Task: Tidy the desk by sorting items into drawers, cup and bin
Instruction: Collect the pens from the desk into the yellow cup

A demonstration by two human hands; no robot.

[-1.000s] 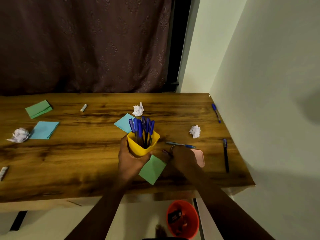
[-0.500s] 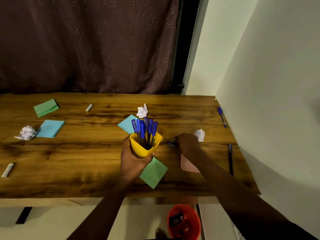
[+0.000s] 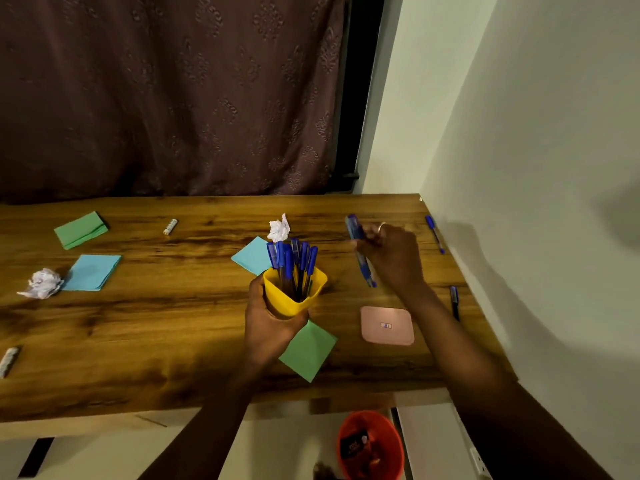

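While left grip [image 3: 273,323] clamps yellow cup [image 3: 294,292], right grip [image 3: 388,254] pinching blue pen [image 3: 360,254], we risk toppling crowded cup on insertion.

The left hand [image 3: 268,323] was wrapped around a yellow cup [image 3: 294,292], forearm reaching up from below; the right hand [image 3: 391,258] hung raised further forward, fingers pinched on a blue pen [image 3: 358,251], arm extended.

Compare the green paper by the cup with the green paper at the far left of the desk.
The near green paper lies flat as a single thin square, partly under the left hand holding the yellow cup. The far green paper looks thicker, folded or stacked, and nothing touches it. Both are the same green and rest on the desk.
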